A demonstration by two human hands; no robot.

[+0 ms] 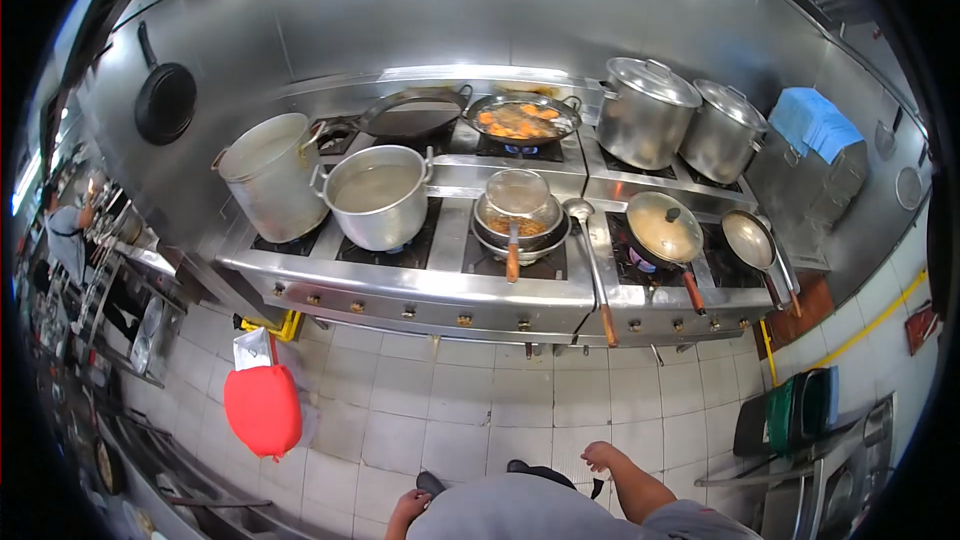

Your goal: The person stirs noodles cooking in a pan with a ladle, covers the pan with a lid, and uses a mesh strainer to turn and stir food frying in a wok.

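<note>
My left hand hangs beside my body at the bottom of the view, above the floor; its fingers are largely turned out of sight. To the right, my right hand hangs low with loosely bent fingers and nothing visible in it. Both hands are well apart from the stove. On its front burners stand a large open pot of cloudy liquid, a strainer over a bowl, a ladle and a lidded frying pan. Orange pieces fry in a wok behind.
A tall pot stands at left, two lidded stockpots at back right. A red-covered stool-like object is on the tiled floor. Bins stand at right. Another person is at far left.
</note>
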